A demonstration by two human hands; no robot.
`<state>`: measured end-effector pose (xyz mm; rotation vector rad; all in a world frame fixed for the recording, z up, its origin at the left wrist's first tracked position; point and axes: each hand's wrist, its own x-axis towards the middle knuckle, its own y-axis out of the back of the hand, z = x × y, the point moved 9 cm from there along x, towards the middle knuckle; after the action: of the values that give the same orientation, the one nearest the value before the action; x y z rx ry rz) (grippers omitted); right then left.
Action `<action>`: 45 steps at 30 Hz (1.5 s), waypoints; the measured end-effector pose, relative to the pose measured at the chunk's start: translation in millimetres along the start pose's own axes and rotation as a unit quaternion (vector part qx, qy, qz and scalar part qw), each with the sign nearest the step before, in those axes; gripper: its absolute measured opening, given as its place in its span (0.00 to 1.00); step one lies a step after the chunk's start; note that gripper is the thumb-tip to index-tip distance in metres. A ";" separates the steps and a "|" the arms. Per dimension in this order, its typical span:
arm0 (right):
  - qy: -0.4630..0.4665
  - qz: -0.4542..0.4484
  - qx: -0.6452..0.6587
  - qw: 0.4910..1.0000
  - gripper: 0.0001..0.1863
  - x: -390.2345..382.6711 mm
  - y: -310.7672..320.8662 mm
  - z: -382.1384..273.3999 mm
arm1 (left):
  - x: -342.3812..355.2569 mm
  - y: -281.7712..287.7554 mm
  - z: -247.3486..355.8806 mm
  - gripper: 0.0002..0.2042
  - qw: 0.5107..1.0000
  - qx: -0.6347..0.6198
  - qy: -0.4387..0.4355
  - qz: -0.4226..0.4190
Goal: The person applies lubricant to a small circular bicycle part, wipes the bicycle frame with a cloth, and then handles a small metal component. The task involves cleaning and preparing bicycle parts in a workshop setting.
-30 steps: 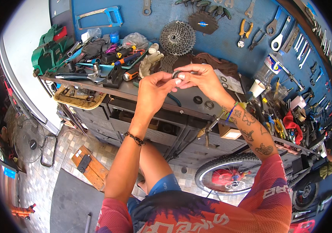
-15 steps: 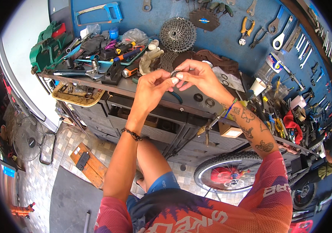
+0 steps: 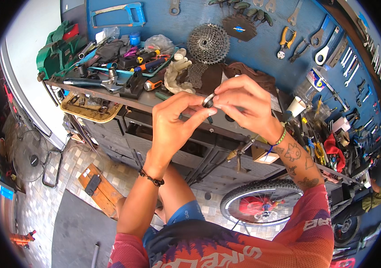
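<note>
Between my two hands is a small dark ring with a metallic edge (image 3: 208, 100), possibly a bearing, tilted nearly on edge above the front of the workbench (image 3: 229, 124). My left hand (image 3: 176, 119) has thumb and fingers closed in a pinch at its near side. My right hand (image 3: 245, 105) grips it from the right with the fingertips. Just behind the hands lie a pale crumpled glove (image 3: 177, 76) and a brown cloth (image 3: 239, 70). The dark rings on the bench are mostly hidden behind my right hand.
Tools fill a tray (image 3: 143, 62) and surround a green vise (image 3: 52, 53). A cassette (image 3: 208, 43) leans on the blue tool wall (image 3: 266, 53). A bottle (image 3: 311, 85) and cup (image 3: 296, 106) stand right. Below are drawers (image 3: 179, 147), a wheel (image 3: 262, 205) and a fan (image 3: 27, 156). Another person (image 3: 375, 198) is at far right.
Both hands and the ring have moved lower and nearer to me. My right hand has turned, its fingers now raised over the ring, which is tilted more upright.
</note>
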<state>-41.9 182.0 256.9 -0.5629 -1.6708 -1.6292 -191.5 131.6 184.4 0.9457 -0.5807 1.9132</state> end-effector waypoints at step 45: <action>-0.130 -0.061 0.057 0.988 0.09 20.4 -3.8 -10.6 | -25.7 5.1 -14.8 0.09 0.970 -0.194 0.141 -0.028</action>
<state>-55.8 167.7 269.0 -0.6487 -2.0115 -1.5851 -193.6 126.3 154.8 0.4267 -0.7147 1.7558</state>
